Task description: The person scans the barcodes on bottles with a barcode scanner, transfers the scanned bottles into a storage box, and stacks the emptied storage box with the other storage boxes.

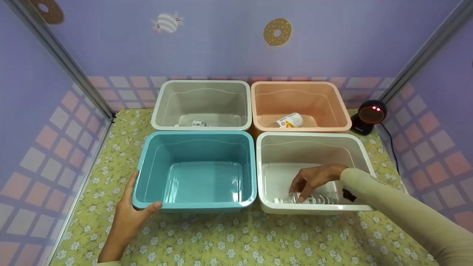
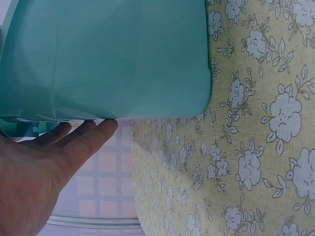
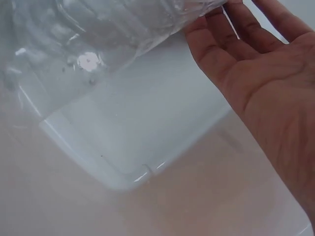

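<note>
In the head view my right hand [image 1: 314, 179] reaches into the white bin [image 1: 317, 135] at the front right. It grips a clear plastic bottle [image 1: 323, 198] with a white cap, lying on its side along the bin's near wall. The right wrist view has the fingers at the bottle's [image 3: 98, 44] side; the thumb is hidden there. My left hand [image 1: 125, 218] touches the near left corner of a blue bin [image 1: 199, 205], thumb at the front rim. Seen from the left wrist, its fairly straight fingers [image 2: 93, 135] lie against the outer wall.
Behind stand a grey bin [image 1: 201, 83] with a clear labelled item and a peach bin [image 1: 295, 85] holding a white-labelled bottle [image 1: 292, 120]. A black scanner [image 1: 369, 114] with red lights and a cable stands at the right. Patterned panels enclose the flowered tabletop [image 1: 229, 240].
</note>
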A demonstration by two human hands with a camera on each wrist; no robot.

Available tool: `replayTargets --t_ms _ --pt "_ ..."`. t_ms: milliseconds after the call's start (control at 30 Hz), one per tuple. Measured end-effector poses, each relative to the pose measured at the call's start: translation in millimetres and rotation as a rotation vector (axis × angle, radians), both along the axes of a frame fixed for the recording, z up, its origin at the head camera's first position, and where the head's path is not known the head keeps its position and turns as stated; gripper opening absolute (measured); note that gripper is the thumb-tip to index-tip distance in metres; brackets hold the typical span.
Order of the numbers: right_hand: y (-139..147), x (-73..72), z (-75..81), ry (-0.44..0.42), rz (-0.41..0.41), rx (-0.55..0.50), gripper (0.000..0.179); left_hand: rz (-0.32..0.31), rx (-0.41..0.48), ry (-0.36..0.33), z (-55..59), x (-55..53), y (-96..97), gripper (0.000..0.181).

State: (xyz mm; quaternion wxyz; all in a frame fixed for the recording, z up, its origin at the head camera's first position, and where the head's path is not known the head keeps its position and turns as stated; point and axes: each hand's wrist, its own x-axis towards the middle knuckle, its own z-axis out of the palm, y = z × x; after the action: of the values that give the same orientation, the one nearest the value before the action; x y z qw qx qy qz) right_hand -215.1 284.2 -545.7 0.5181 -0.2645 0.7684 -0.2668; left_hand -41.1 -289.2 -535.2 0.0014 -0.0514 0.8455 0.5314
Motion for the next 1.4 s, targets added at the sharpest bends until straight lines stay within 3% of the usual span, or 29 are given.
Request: replayTargets --t_ms 300,633,933,1233,1400 --pt "1.1 1.0 1.7 -0.041 -0.022 -0.043 0.037 -0.002 0.005 0.0 0.6 -1.1 1.0 0.113" --pt "-0.5 4.0 10.8 0.009 -0.055 -0.026 0.041 -0.005 0.009 -0.008 -0.1 -1.8 0.2 0.112" --pt "0.4 0.2 34.3 0.082 -0.074 -0.121 0.042 -0.004 0.001 -0.021 0.4 -1.5 -0.9 0.114" --pt "8.5 -4.6 59.3 0.166 -0.148 -0.192 0.043 -0.003 -0.031 -0.019 1.5 -1.3 -0.5 0.114" --pt "13.6 -4.4 70.5 0.151 -0.234 -0.236 0.043 -0.003 -0.032 -0.024 1.1 -1.4 -0.8 0.113"
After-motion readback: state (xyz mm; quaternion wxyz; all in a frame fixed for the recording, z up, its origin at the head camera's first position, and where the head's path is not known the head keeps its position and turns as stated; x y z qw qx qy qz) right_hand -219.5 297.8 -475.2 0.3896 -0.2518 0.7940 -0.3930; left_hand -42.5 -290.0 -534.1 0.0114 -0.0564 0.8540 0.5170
